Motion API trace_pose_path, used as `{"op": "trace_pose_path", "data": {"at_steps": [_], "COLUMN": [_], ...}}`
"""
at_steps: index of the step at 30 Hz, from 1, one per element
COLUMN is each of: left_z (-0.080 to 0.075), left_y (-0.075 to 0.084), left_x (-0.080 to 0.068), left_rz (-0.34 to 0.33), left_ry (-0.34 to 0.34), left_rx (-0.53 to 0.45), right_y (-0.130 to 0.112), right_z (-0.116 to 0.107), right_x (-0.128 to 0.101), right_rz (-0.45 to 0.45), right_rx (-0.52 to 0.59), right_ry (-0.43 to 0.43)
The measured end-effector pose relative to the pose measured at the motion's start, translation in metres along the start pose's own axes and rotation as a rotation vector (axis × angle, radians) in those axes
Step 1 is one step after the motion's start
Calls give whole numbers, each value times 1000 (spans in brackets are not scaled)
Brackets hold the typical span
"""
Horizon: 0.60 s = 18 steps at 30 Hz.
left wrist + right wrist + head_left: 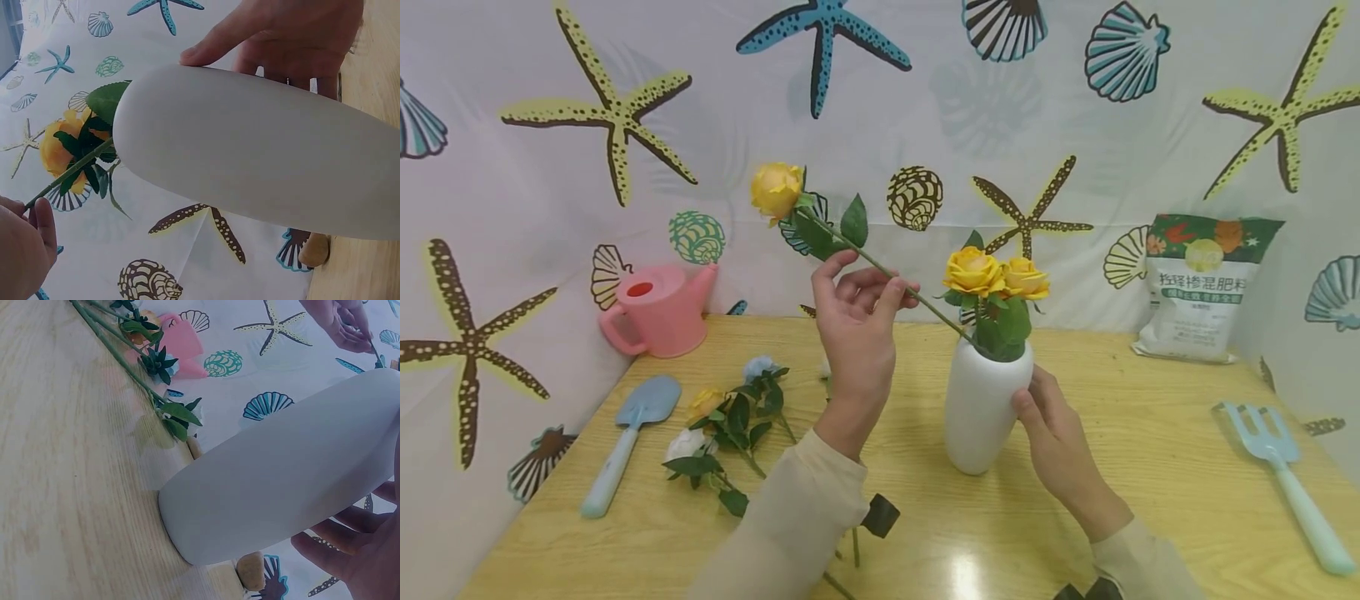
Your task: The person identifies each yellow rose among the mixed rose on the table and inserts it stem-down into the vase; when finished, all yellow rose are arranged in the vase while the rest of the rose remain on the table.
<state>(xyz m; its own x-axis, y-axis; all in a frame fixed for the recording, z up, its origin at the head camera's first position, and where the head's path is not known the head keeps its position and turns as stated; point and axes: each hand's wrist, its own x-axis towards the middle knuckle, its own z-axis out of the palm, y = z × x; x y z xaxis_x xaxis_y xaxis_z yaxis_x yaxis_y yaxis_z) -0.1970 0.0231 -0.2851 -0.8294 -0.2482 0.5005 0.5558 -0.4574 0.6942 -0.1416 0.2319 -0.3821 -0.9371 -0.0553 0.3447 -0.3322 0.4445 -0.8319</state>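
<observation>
My left hand (857,321) pinches the green stem of a yellow rose (777,190) between thumb and fingers. The stem slants down to the right, and its lower end reaches the mouth of the white vase (981,417). Two more yellow roses (992,275) stand in that vase. My right hand (1054,433) wraps the vase's right side, thumb in front. In the left wrist view the vase (250,156) fills the middle, with the right hand (294,37) behind it, the left hand (22,244) low on the stem, and a rose (59,147). The right wrist view shows the vase (281,481) and right hand (356,556).
Loose white, blue and yellow flowers (730,417) lie on the wooden table (1150,467) at the left, beside a blue trowel (625,442). A pink watering can (655,312) stands back left. A fertiliser bag (1202,287) leans back right, and a blue hand fork (1285,475) lies at the right.
</observation>
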Motion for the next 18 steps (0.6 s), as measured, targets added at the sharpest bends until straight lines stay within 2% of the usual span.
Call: {"op": "trace_pose_path", "data": {"at_steps": [5, 9, 12, 18], "left_z": [6, 11, 13, 17], "left_y": [-8, -12, -14, -19], "left_x": [-5, -12, -16, -18], "left_rz": [-62, -115, -129, -123], "left_ry": [-24, -30, -30, -75], "left_rx": [54, 148, 235, 322], "right_y": [0, 0, 0, 0], "right_z": [0, 0, 0, 0], "right_x": [0, -1, -1, -1], "right_rz": [-1, -4, -10, -12], "right_rx": [-1, 0, -3, -9], "right_ry": [2, 2, 4, 3]}}
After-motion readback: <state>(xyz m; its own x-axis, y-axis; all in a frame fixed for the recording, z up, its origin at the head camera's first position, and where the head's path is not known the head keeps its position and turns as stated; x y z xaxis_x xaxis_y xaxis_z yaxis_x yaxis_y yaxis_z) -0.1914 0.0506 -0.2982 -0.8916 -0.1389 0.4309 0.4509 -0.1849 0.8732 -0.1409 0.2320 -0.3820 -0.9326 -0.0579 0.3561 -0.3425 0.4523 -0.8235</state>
